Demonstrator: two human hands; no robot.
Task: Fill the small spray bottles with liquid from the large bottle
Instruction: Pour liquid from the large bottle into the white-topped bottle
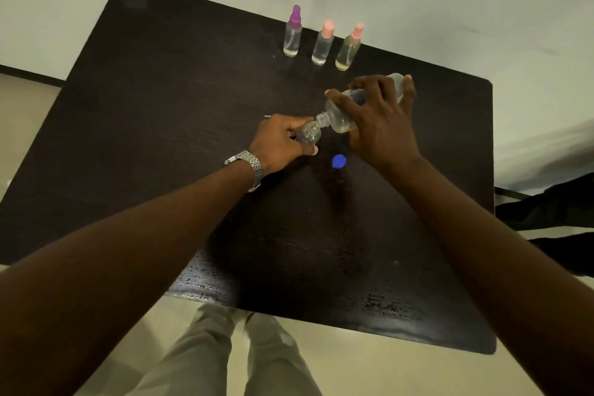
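My right hand grips the large clear bottle, tipped down to the left with its open neck over the mouth of a small open spray bottle. My left hand holds that small bottle upright on the dark table. Three capped spray bottles stand in a row at the far edge: one with a purple top, one with a pink top, and a yellowish one with a pink top. The large bottle's blue cap lies on the table below the hands.
A thin white object, mostly hidden, lies just behind my left hand. The table's near edge runs above my legs. A dark shape lies on the floor to the right of the table.
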